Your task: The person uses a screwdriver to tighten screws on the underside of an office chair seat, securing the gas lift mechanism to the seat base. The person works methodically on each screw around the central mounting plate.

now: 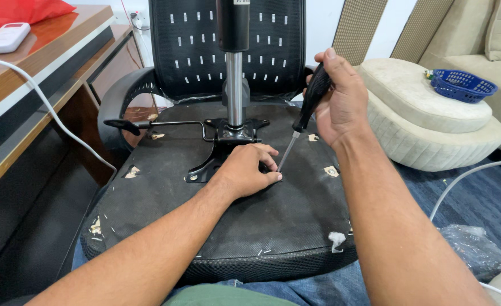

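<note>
An upturned black fabric office-chair seat (pixel 205 226) lies across the person's lap. The right hand (pixel 341 105) grips a black-handled screwdriver (pixel 306 113), tip slanting down beside the left hand (pixel 247 170), which rests on the black metal mounting plate (pixel 228 141).

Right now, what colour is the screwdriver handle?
Black. The screwdriver handle shows best in the head view, held in the right hand.

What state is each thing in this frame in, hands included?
Office chair: upturned, seat underside facing up.
Gas cylinder: upright, standing from the mounting plate.
Lever: sticking out sideways from the plate.
Screwdriver: tilted, tip down at the plate.
Right hand: closed around the screwdriver handle.
Left hand: resting on the plate beside the tip.
Blue basket: sitting on the beige cushion.
</note>
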